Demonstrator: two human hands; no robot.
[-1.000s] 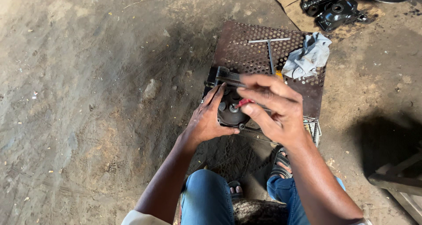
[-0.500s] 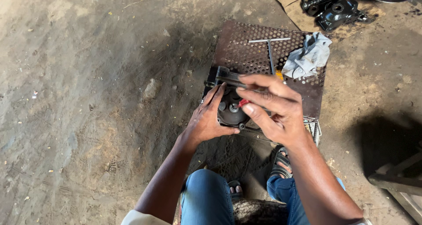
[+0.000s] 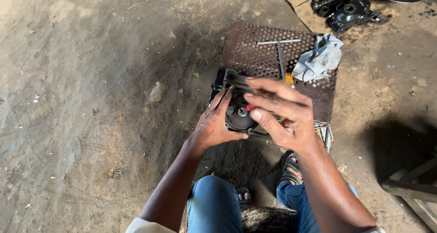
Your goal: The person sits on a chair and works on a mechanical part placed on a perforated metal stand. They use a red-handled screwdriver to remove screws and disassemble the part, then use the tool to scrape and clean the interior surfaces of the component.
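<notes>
Spanning the whole left half of the frame: bare concrete floor (image 3: 82, 101), dusty, stained, with scattered small debris.

Centre, slightly left: left hand (image 3: 217, 124) closed around the near-left side of a dark round metal part (image 3: 237, 117), thumb lying along its lower edge, fingers reaching up its left side. The part sits at frame centre, on the near-left corner of a rusty perforated metal plate (image 3: 255, 46) that lies flat on the floor. A dark bar-like piece (image 3: 232, 79) projects from the top of the part toward the upper left.

Centre, slightly right: right hand (image 3: 282, 114) over the right side of the part, fingers extended leftward, thumb and fingertips pinched on a small red item (image 3: 250, 107). What the red item is, cannot tell.

Upper centre of plate: T-handle wrench (image 3: 280, 51), lying flat, shaft pointing toward the hands. Just to its right, a crumpled grey-white rag (image 3: 318, 58).

Top right of frame: black metal parts (image 3: 348, 10) on a piece of cardboard (image 3: 300, 3), well apart from the hands.

Bottom centre: blue-jeaned knees (image 3: 214, 205) and sandalled feet (image 3: 291, 169).
</notes>
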